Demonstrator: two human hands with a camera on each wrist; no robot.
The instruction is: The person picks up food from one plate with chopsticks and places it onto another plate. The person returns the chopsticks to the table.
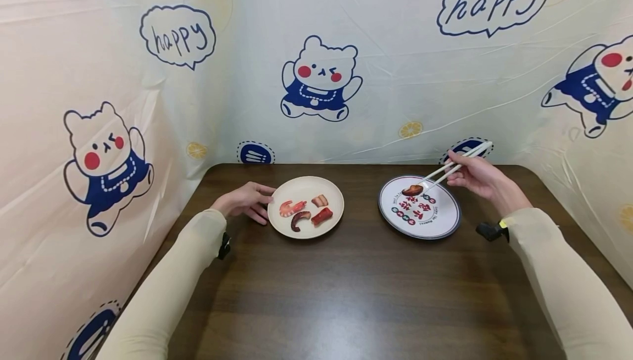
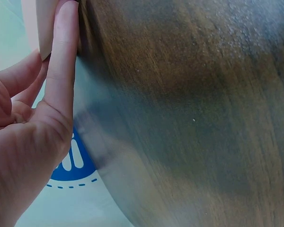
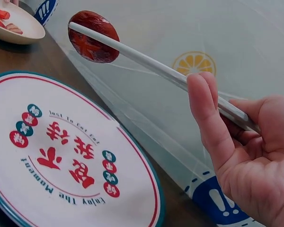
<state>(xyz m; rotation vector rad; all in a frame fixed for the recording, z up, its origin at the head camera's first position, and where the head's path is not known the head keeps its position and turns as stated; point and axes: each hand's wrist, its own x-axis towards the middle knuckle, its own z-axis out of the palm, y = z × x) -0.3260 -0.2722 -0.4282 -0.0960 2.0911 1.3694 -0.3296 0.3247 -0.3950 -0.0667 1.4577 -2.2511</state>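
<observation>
My right hand [image 1: 472, 176] grips a pair of white chopsticks [image 3: 151, 65], whose tips hold a brown shiitake mushroom cap [image 3: 92, 38] with a cut star on top. The mushroom is raised above a white plate [image 1: 445, 225] with a dark blue-green rim and red lettering. With my left hand [image 1: 245, 200] I hold the left rim of a cream plate [image 1: 309, 230], the thumb and fingers about its edge in the left wrist view. On that plate lie a shrimp [image 1: 292, 208], a dark curved tentacle piece [image 1: 299, 219], a striped bacon-like piece [image 1: 320, 200] and a red meat piece [image 1: 322, 216].
Both plates stand side by side near the back of a dark wooden table [image 1: 346, 288], with a gap between them. A printed cloth [image 1: 395, 74] hangs behind the table and along both sides.
</observation>
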